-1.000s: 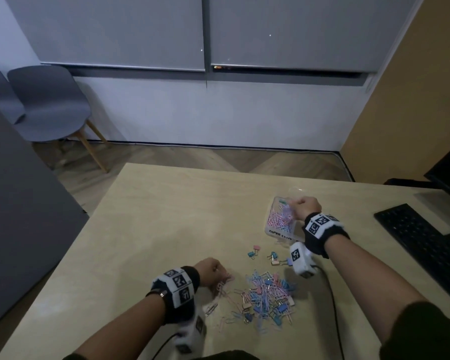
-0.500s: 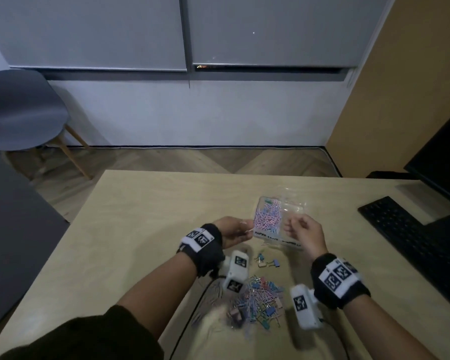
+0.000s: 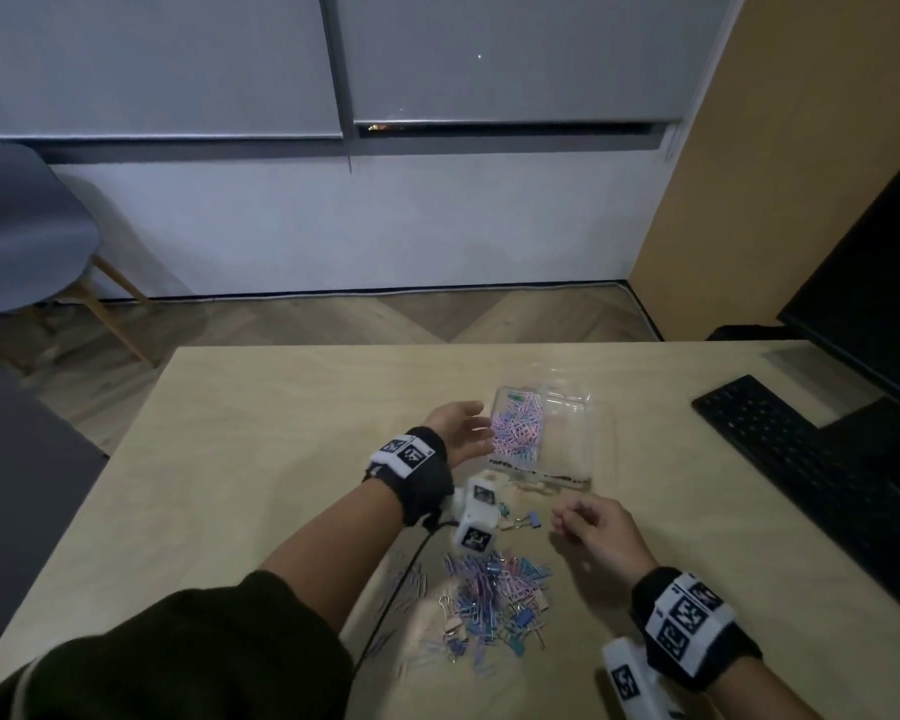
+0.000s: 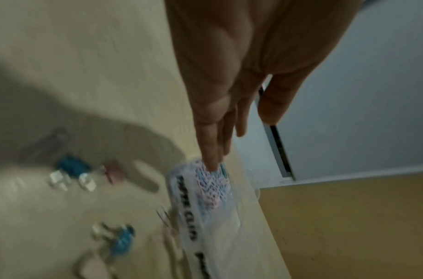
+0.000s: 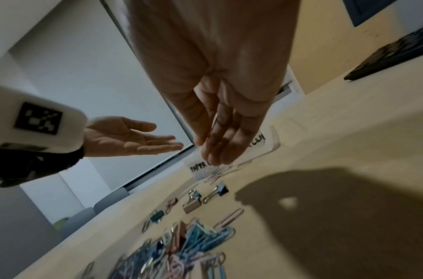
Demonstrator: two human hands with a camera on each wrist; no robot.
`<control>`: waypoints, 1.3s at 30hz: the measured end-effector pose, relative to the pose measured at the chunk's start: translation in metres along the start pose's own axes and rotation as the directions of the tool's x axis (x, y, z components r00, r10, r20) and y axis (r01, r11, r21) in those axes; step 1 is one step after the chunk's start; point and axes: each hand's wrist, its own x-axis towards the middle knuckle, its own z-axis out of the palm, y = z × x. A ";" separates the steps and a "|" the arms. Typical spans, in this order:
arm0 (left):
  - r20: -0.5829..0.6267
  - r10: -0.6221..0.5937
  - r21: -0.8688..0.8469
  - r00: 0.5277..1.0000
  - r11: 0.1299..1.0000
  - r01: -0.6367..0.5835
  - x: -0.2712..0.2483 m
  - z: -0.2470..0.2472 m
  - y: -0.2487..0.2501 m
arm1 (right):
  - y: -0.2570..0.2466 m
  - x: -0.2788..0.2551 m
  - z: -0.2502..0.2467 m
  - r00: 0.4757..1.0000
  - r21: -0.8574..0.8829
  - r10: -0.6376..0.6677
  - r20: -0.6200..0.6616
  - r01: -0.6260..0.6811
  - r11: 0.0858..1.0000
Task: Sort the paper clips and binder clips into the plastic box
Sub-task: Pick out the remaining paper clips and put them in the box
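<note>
L hand [image 3: 461, 431] flat by plastic box [image 3: 588, 449] | R hand [image 3: 601, 530] empty

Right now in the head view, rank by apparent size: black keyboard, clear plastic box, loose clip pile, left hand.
1. Black keyboard
2-3. Clear plastic box and loose clip pile, too alike to rank
4. Left hand

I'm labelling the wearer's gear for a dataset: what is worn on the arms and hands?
Both hands, left hand and right hand, are bare. Each wrist carries a black wristband with white-backed black square-code markers, plus a white camera block with similar markers. A black cable trails from the left one. Dark sleeve on the left arm.
</note>
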 end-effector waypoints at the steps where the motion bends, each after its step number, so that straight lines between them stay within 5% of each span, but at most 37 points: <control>1: -0.001 0.030 0.061 1.000 0.998 -0.030 -0.008 -0.009 0.000 | 0.000 -0.001 0.003 1.000 -0.059 -0.009 0.004 0.009 0.998; 5: -0.062 0.140 0.515 0.988 0.853 -0.089 -0.038 -0.058 -0.008 | -0.003 0.001 0.020 0.993 -0.374 -0.114 0.034 0.118 0.920; 9: -0.018 0.200 0.940 0.980 0.336 -0.052 -0.065 -0.099 -0.039 | -0.007 0.014 0.044 0.955 -0.621 -0.245 0.167 0.295 0.727; 11: 0.077 0.202 0.996 0.976 0.035 -0.085 -0.071 -0.109 -0.057 | -0.006 0.021 0.054 0.948 -0.687 -0.231 0.220 0.319 0.653; 12: 0.117 0.202 0.993 0.972 -0.049 -0.110 -0.073 -0.112 -0.065 | -0.005 0.024 0.057 0.950 -0.712 -0.216 0.227 0.313 0.628; 19: 0.171 0.090 0.942 0.981 -0.307 -0.136 -0.080 -0.108 -0.104 | -0.009 0.029 0.067 0.938 -0.718 -0.152 0.311 0.337 0.609; 22: 0.220 0.172 0.920 0.960 -0.364 -0.146 -0.083 -0.108 -0.117 | -0.016 0.032 0.068 0.937 -0.636 -0.114 0.330 0.310 0.707; 25: 0.262 0.218 0.932 0.940 -0.308 -0.189 -0.082 -0.111 -0.123 | -0.030 0.036 0.068 0.940 -0.614 -0.128 0.316 0.305 0.728; 28: 0.251 0.224 0.960 0.942 -0.181 -0.213 -0.079 -0.114 -0.119 | -0.040 0.042 0.076 0.943 -0.667 -0.097 0.317 0.295 0.684; 33: 0.154 0.438 0.987 0.886 -0.023 -0.160 -0.068 -0.123 -0.104 | -0.047 0.025 0.110 0.883 -0.726 -0.093 0.460 0.434 0.534; 36: 0.134 0.476 0.990 0.869 -0.031 -0.136 -0.061 -0.128 -0.092 | -0.036 0.003 0.122 0.774 -0.699 -0.113 0.623 0.616 0.362; 39: 0.153 0.424 0.988 0.893 -0.083 -0.130 -0.052 -0.123 -0.086 | -0.019 -0.004 0.112 0.792 -0.642 -0.288 0.538 0.606 0.469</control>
